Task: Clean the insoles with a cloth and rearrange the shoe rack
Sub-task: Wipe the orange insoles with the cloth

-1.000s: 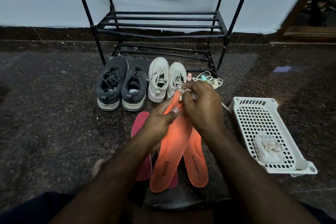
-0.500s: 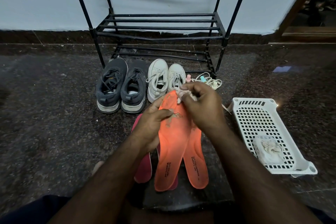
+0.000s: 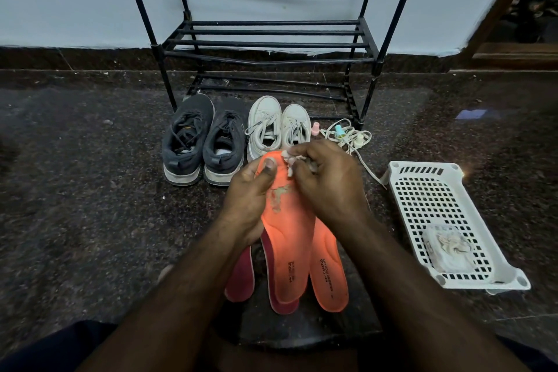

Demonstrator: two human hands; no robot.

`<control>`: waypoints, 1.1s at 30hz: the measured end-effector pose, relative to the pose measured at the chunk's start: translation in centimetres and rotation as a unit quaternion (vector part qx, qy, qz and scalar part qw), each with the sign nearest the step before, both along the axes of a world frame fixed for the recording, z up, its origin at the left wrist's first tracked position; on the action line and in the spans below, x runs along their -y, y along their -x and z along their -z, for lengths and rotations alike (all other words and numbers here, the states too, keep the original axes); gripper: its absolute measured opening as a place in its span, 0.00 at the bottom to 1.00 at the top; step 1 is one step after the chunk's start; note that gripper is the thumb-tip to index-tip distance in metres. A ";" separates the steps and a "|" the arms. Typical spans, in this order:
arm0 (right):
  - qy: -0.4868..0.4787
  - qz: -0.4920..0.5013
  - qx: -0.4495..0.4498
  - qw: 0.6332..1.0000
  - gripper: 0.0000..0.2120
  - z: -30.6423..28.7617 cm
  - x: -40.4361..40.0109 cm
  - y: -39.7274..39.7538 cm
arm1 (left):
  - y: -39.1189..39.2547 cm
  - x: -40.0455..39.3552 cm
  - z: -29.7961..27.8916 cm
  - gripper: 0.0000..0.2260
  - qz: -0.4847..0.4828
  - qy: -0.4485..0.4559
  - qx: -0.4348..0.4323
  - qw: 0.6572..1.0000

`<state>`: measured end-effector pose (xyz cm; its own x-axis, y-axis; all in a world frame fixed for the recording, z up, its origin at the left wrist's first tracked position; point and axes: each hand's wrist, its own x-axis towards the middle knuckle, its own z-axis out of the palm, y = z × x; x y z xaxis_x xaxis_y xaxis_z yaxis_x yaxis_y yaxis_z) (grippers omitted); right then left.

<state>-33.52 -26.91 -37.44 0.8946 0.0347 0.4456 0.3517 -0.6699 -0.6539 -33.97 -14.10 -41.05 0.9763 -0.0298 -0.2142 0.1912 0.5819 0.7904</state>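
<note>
An orange insole (image 3: 287,238) is held up off the floor, toe end away from the camera, by the left hand (image 3: 247,193); its fingers are curled behind the insole's left edge and the thumb is laid flat across the top face near the toe, so the insole is clamped betw. thumb & fingers. A worn, flaked patch is seen on the insole just below the thumb. A small pale cloth (image 3: 289,160) is bunched in the right hand (image 3: 329,181), fingers curled tight round it, and is pressed to the insole's toe area, right beside the left thumb. A 2nd orange insole (image 3: 329,275), w/ printed lettering at the heel, is laid on the dark speckled floor (image 3: 90,205) under and to the right of the held one. 2 dark red insoles (image 3: 241,278) are partly covered beneath, 1 to the left, 1 showing only as an edge under the held insole. Beyond the hands, 2 dark grey sneakers (image 3: 205,139) and 2 white sneakers (image 3: 277,127) are lined up side by side, heels toward the camera, in front of a black metal shoe rack (image 3: 268,42) set against the wall. Loose white laces (image 3: 350,137) and 3 small bottles (pink, teal, cream caps) are seen just right of the white pair. Further right, a white perforated plastic basket (image 3: 422,190) is placed on the floor, w/ a crumpled pale cloth item (image 3: 447,248) inside its near end.
</note>
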 end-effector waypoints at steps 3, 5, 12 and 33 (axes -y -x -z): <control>0.046 -0.008 0.018 0.999 0.09 0.1 -0.2 0.0 | 0.1 0.1 0.0 0.19 -0.004 -0.008 -0.001 1.000; 0.073 0.004 -0.004 0.997 0.09 0.3 0.2 -0.2 | -0.1 -0.1 0.1 0.19 -0.010 -0.010 -0.003 1.000; 0.064 -0.014 0.020 0.998 0.08 -0.1 -0.3 0.1 | 0.1 0.0 -0.2 0.19 -0.005 -0.003 -0.005 1.000; 0.030 -0.032 -0.060 0.997 0.09 1.2 0.8 -0.5 | -0.3 -0.9 -0.1 0.15 -0.008 -0.002 -0.069 0.998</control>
<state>-32.99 -27.70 -38.65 0.9367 0.1165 0.3301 0.3158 -0.6883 -0.6531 -33.67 -13.23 -40.95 0.9381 -0.0137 -0.3460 0.2887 0.5826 0.7598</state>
